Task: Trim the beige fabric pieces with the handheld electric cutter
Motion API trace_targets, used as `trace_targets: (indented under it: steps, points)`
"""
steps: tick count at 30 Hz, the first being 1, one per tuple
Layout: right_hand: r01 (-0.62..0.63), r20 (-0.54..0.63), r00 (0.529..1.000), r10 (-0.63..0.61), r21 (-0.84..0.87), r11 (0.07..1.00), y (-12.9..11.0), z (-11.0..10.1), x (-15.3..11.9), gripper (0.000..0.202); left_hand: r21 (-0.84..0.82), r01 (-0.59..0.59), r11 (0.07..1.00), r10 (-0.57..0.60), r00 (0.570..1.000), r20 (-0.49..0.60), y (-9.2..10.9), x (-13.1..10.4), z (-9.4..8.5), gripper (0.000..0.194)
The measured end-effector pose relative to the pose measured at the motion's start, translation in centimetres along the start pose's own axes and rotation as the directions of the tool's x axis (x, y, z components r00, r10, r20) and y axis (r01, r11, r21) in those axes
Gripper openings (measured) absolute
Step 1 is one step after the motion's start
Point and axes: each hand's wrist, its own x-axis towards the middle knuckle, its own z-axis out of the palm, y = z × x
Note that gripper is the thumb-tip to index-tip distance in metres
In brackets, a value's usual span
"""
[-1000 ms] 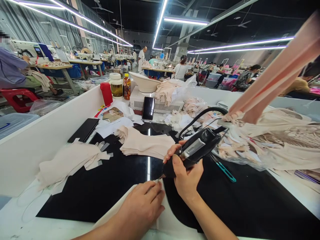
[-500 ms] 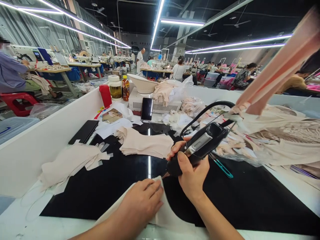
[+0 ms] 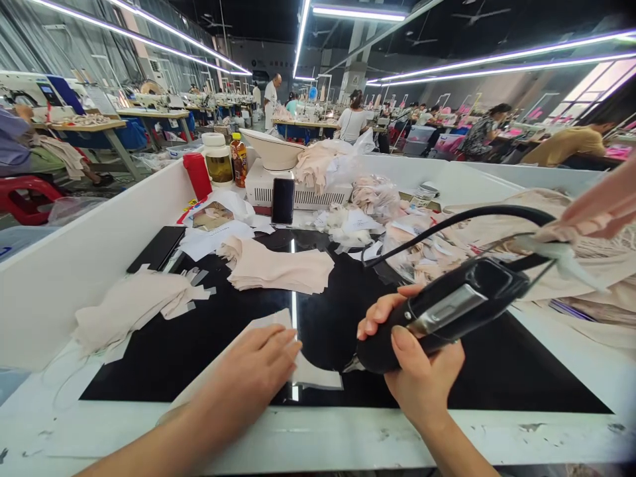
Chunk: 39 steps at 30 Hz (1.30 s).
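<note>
My right hand [image 3: 417, 358] is wrapped round a black handheld tool [image 3: 437, 311] with a silver plate on its side and a pointed metal tip. That tip is just right of a cream fabric piece [image 3: 318, 376] on the glossy black mat [image 3: 497, 371]. Palm down, my left hand [image 3: 253, 371] lies on the same fabric, its fingers slightly blurred and extended. A black cable [image 3: 462, 212] and pink cloth [image 3: 606, 199] are at the tool's rear end.
Stacked cream pieces [image 3: 283, 268] lie behind my hands, with another pile [image 3: 134, 305] at the left. A phone [image 3: 283, 201] leans against a white box [image 3: 318, 195]. Scraps [image 3: 422, 245] and draped fabric [image 3: 527, 218] fill the right back. Seated people work beyond the white partition [image 3: 99, 258].
My right hand and the tool have moved right, and the tool is tilted lower. My left hand has shifted left with the fabric. The camera view has also shifted.
</note>
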Motion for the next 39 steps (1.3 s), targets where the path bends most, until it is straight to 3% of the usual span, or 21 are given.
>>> trace_targets:
  steps: [4, 8, 14, 25, 39]
  points:
    - [-0.003, 0.022, 1.0, 0.003, 0.009, 1.0, 0.3, 0.3, -0.5, 0.031, -0.17, -0.106, 0.98, 0.101, 0.994, -0.041, 2.8, 0.7, -0.1, 0.025]
    - [0.01, 0.017, 1.0, -0.01, 0.003, 1.0, 0.8, 0.6, -0.7, 0.032, -0.195, -0.154, 0.969, 0.15, 0.988, -0.032, 3.9, 1.2, 0.8, 0.021]
    - [-0.001, 0.018, 1.0, 0.001, -0.022, 1.0, 1.1, 0.7, -0.8, 0.033, -0.195, -0.146, 0.97, 0.153, 0.988, 0.022, 3.8, 1.4, 1.9, 0.029]
    - [-0.013, 0.022, 1.0, 0.013, -0.016, 1.0, 1.2, 0.7, -0.8, 0.035, -0.209, -0.113, 0.971, 0.134, 0.987, 0.087, 2.3, 1.2, 2.3, 0.03]
    - [-0.013, -0.026, 1.0, 0.012, -0.024, 1.0, 0.7, 1.1, -0.3, 0.036, -0.219, -0.135, 0.966, 0.163, 0.98, 0.116, 1.9, 1.6, 1.9, 0.031]
